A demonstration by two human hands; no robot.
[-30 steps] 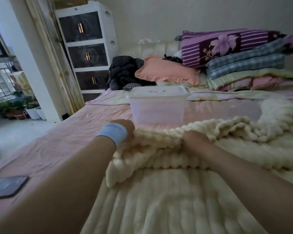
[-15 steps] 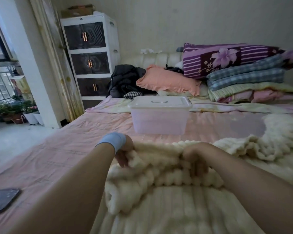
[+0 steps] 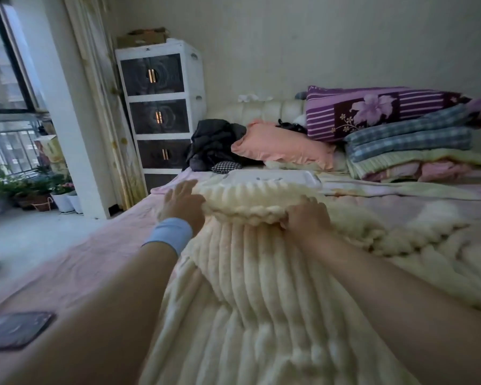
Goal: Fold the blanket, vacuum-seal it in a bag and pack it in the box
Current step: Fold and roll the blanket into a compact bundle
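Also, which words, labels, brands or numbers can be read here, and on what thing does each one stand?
None can be read in this view.
Cardboard box on the cabinet: any print is too blurred.
Printed carton by the window: colours only, blurred.
Dark flat item on the bed: faint marks, unreadable.
Blanket, storage box: no label shows.

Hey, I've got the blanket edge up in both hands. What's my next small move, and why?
Probably carry the raised edge of the blanket back toward you and lay it on the near part, making a fold. The right hand grips that bunched edge, the left hand is at its other end, and the rest lies unfolded across the bed. The box behind has its lid on.
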